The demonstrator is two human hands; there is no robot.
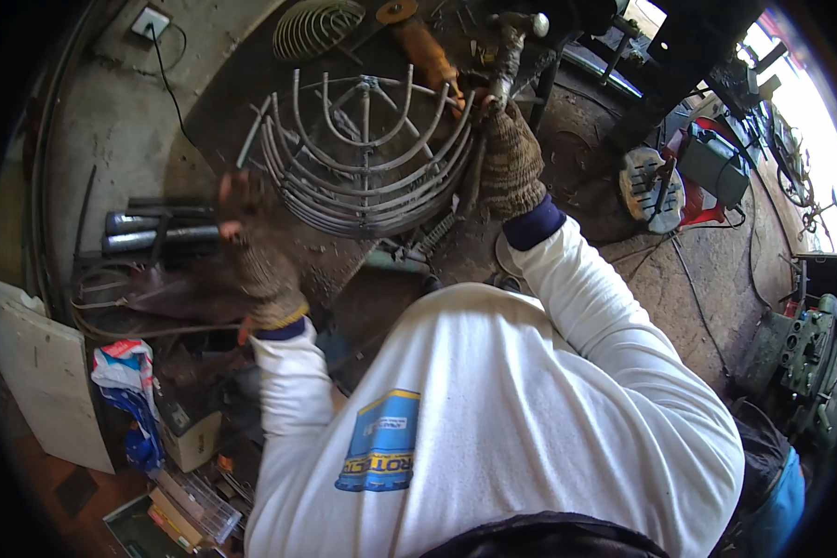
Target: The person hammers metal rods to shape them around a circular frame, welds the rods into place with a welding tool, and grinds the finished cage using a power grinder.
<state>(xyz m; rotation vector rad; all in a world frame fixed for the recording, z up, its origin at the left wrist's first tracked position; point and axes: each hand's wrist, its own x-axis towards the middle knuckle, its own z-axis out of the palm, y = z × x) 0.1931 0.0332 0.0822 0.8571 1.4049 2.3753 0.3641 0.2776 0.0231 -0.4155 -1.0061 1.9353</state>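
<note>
A curved grey metal rack of bent rods lies on the dark worktop, its nested hoops joined by a central bar. My right hand, in a brown knitted glove, is closed around the handle of a hammer just beyond the rack's right side. The hammer's rounded metal head points away from me. My left hand, also gloved, is at the rack's left side, close to the lower end of a straight rod. Motion blurs its fingers, and whether they grip the rod is unclear.
An orange angle grinder and a wire coil lie at the back of the worktop. Metal tubes are at the left. Right of me, a slatted stool stands beside a grey-and-red machine; cables cross the floor.
</note>
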